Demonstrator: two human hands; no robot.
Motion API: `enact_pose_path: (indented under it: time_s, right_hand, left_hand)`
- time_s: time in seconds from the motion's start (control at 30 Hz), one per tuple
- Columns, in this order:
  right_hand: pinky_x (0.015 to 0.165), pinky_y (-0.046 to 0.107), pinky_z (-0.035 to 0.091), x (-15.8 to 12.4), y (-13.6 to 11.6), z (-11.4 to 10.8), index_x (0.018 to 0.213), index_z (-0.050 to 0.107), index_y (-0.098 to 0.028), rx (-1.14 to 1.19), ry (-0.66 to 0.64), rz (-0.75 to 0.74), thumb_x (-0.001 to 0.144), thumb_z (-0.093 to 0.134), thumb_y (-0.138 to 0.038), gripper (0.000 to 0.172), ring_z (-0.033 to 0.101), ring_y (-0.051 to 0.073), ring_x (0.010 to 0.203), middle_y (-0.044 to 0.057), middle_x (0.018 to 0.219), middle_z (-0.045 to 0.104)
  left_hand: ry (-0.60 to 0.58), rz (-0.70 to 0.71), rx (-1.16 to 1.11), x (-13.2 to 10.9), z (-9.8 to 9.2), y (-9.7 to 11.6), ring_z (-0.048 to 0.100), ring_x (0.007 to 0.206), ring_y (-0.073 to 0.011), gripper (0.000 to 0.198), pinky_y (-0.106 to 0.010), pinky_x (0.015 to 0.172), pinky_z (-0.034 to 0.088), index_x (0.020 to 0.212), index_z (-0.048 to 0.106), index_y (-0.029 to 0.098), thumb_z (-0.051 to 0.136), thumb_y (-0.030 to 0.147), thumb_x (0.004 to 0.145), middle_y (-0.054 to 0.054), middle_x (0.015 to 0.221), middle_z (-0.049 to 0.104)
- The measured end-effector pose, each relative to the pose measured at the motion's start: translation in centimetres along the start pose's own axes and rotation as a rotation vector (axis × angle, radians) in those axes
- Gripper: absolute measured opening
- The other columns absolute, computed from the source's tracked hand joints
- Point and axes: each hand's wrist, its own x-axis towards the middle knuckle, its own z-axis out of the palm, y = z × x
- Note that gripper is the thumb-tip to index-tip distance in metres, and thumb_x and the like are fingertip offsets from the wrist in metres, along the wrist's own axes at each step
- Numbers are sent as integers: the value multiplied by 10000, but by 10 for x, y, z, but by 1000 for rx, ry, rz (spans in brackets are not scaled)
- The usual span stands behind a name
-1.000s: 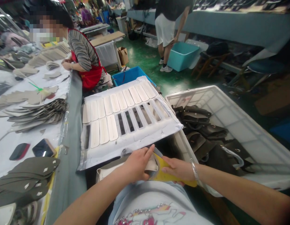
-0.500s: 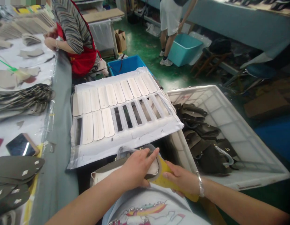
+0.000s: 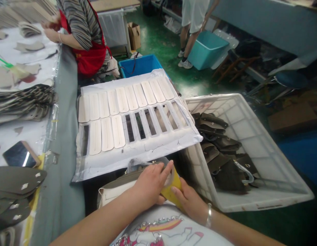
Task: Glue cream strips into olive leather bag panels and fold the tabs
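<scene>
Green workshop floor lies beyond the lap where one yellow card (image 3: 171,191) sits, clamped between both hands: the left hand (image 3: 150,186) folds its fingers over the far end, and the right hand (image 3: 190,201) pinches the near right edge. Just beyond, one white board (image 3: 148,150) carries three pale strips (image 3: 107,134) in its near row beside open slots. Right of it, one white crate (image 3: 263,136) holds dark leather pieces (image 3: 219,157).

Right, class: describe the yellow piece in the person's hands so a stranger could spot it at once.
Find the white slotted board beside the white crate. Just below its near edge, the left hand and right hand meet on a flat piece. It alone is bright yellow; the parts beside it are grey and cream.
</scene>
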Motion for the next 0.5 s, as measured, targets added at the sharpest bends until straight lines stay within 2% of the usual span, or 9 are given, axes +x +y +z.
enact_pose_path:
  time_s: [0.07, 0.17, 0.2, 0.27, 0.33, 0.43, 0.5]
  right_hand:
    - [662, 356, 484, -4, -5, 3, 1039, 419, -169, 1, 45, 51, 836, 401, -451, 348, 595, 215, 750, 97, 875, 611]
    - [427, 307, 438, -19, -15, -11, 976, 439, -174, 169, -65, 222, 816, 419, -495, 360, 530, 162, 469, 23, 636, 569]
    - [389, 288, 411, -26, -17, -19, 944, 448, -176, 252, -69, 238, 807, 431, -513, 364, 495, 145, 419, -2, 579, 538]
    - [417, 276, 417, -38, -21, -35, 871, 466, -182, 424, 55, 138, 781, 492, -519, 350, 487, 128, 442, -15, 572, 521]
    - [501, 279, 448, -44, -23, -43, 797, 474, -191, 591, 260, -24, 735, 585, -480, 316, 503, 127, 529, -15, 613, 516]
    - [564, 277, 464, -33, -29, -35, 793, 484, -203, 812, 439, -180, 672, 670, -386, 287, 485, 119, 594, -36, 639, 461]
    - [525, 257, 444, -16, -36, -23, 867, 488, -210, 924, 517, -242, 680, 660, -371, 301, 434, 95, 545, -55, 628, 415]
  left_hand:
    - [9, -28, 25, -2, 0, 5, 349, 1241, -296, 1131, -383, 1038, 258, 1421, 13, 164, 702, 299, 534, -155, 1400, 313]
    - [37, -85, 64, -10, 2, 12, 298, 1287, -295, 1103, -415, 1058, 219, 1414, 72, 137, 720, 386, 557, -170, 1424, 289]
    - [48, -106, 74, -13, 3, 14, 287, 1296, -293, 1081, -426, 1062, 209, 1409, 103, 133, 721, 428, 571, -171, 1427, 288]
    - [76, -138, 83, -22, 5, 15, 282, 1303, -282, 1026, -437, 1068, 197, 1393, 172, 131, 709, 497, 599, -162, 1427, 301]
    - [108, -154, 74, -28, 6, 15, 297, 1297, -268, 976, -433, 1068, 203, 1377, 224, 130, 687, 537, 621, -147, 1419, 325]
    - [153, -174, 44, -32, 6, 15, 331, 1277, -259, 886, -429, 1058, 225, 1358, 278, 138, 633, 562, 666, -127, 1403, 359]
    - [176, -185, 36, -32, 5, 17, 357, 1260, -256, 816, -431, 1049, 241, 1345, 307, 150, 605, 547, 697, -114, 1390, 384]
